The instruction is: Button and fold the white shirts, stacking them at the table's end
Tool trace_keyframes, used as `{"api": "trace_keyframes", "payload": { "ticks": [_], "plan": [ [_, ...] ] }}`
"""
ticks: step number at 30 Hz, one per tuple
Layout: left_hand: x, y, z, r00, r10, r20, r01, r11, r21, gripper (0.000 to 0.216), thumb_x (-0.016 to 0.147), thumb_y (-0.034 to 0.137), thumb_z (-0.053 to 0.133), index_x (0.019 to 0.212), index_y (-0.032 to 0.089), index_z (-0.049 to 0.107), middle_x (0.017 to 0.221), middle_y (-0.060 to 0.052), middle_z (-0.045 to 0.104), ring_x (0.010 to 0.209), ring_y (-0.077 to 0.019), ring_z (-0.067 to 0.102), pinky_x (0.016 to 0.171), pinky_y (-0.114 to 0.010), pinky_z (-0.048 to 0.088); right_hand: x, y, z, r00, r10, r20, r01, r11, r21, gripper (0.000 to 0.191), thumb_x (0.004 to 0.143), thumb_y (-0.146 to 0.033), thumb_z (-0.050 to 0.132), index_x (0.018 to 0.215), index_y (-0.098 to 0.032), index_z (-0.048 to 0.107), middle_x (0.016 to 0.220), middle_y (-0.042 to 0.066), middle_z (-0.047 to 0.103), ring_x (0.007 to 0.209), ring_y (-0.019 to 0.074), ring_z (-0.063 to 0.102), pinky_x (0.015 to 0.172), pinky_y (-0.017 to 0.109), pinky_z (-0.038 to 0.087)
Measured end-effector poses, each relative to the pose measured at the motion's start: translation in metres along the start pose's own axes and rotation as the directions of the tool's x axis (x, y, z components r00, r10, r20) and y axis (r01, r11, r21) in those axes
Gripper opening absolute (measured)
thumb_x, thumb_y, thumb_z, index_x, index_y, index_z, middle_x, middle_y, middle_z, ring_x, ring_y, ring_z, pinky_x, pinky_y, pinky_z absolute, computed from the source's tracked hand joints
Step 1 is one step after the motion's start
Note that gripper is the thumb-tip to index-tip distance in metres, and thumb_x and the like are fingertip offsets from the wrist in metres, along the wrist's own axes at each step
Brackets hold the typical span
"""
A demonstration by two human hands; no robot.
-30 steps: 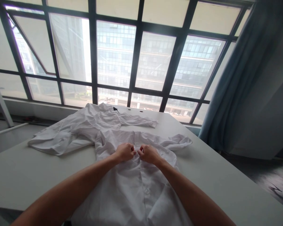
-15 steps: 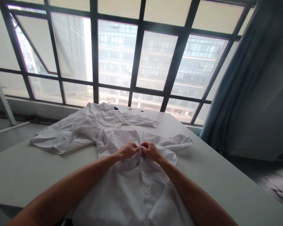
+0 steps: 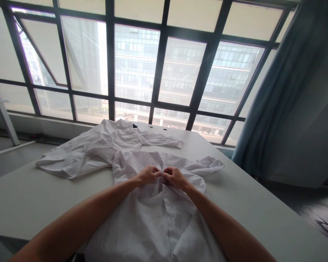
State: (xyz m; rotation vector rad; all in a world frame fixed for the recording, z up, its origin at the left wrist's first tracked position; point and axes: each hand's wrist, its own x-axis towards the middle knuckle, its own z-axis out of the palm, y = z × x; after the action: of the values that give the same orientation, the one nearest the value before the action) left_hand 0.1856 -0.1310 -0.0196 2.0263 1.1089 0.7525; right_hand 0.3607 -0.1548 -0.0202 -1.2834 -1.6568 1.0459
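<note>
The shirt point(image 3: 142, 211), white, lies on the table point(image 3: 251, 203) with its front up, spread from the middle of the top down to the near edge, where it runs out at the bottom of the view. Both hands are on its front opening, just short of the table's middle: the left hand point(image 3: 149, 175) and the right hand point(image 3: 175, 177) meet almost fingertip to fingertip, each closed in a narrow pinch on the cloth. What exactly sits between the fingertips is too small to tell. Below the hands a button point(image 3: 171, 221) shows on the strip of the opening. A sleeve point(image 3: 207, 165) reaches out toward the right edge. A second garment point(image 3: 95, 145), white too and rumpled, lies beyond, from the left edge up to the far edge, close against the shirt's upper left; whether one overlaps the other I cannot tell. Near the far edge are a small black item point(image 3: 135, 126) and two dark spots. Past that edge stands a wide window point(image 3: 154, 91) with dark bars, and a blue-grey curtain point(image 3: 268, 109) hangs beyond the right edge.
</note>
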Motion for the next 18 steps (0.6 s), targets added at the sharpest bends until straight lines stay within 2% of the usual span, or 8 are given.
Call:
{"api": "trace_keyframes", "payload": {
  "ticks": [4,8,13,18],
  "plan": [
    [0.0,-0.001,0.001,1.0,0.026,0.0,-0.026,1.0,-0.006,0.031,0.08,0.037,0.054,0.073,0.01,0.067,0.056,0.004,0.048,0.054,-0.0099,0.039,0.052,-0.022,0.028,-0.001,0.0,0.0,0.999,-0.043,-0.025,0.042,0.998,-0.053,0.013,0.074,-0.029,0.064,0.071,-0.016,0.062,0.055,-0.003,0.059,0.046,0.0107,0.054,0.043,0.021,0.041],
    [0.0,-0.002,0.002,1.0,0.002,0.004,-0.002,1.0,0.0,0.031,0.081,0.037,0.052,0.071,0.011,0.065,0.055,0.004,0.045,0.053,-0.0096,0.037,0.05,-0.022,0.026,-0.002,-0.003,0.001,0.997,-0.046,-0.058,0.044,0.998,-0.038,0.013,0.073,-0.029,0.064,0.07,-0.016,0.061,0.054,-0.003,0.058,0.045,0.0109,0.053,0.043,0.021,0.042],
    [0.002,-0.004,0.001,1.0,-0.002,0.014,0.002,1.0,0.007,0.03,0.08,0.038,0.054,0.067,0.012,0.063,0.054,0.004,0.044,0.054,-0.0099,0.038,0.051,-0.022,0.027,-0.005,-0.009,0.002,0.999,-0.005,-0.047,0.005,1.0,-0.015,0.011,0.072,-0.028,0.064,0.07,-0.016,0.063,0.055,-0.003,0.06,0.046,0.0105,0.054,0.044,0.021,0.043],
    [0.0,-0.003,0.002,1.0,0.001,0.012,0.0,0.999,-0.037,0.033,0.079,0.042,0.052,0.066,0.013,0.061,0.053,0.005,0.04,0.052,-0.0094,0.034,0.05,-0.022,0.025,-0.009,-0.015,0.0,0.994,0.111,0.009,-0.111,0.99,0.081,0.01,0.074,-0.023,0.056,0.074,-0.017,0.063,0.063,0.001,0.068,0.048,0.0106,0.056,0.044,0.02,0.042]
  ]
}}
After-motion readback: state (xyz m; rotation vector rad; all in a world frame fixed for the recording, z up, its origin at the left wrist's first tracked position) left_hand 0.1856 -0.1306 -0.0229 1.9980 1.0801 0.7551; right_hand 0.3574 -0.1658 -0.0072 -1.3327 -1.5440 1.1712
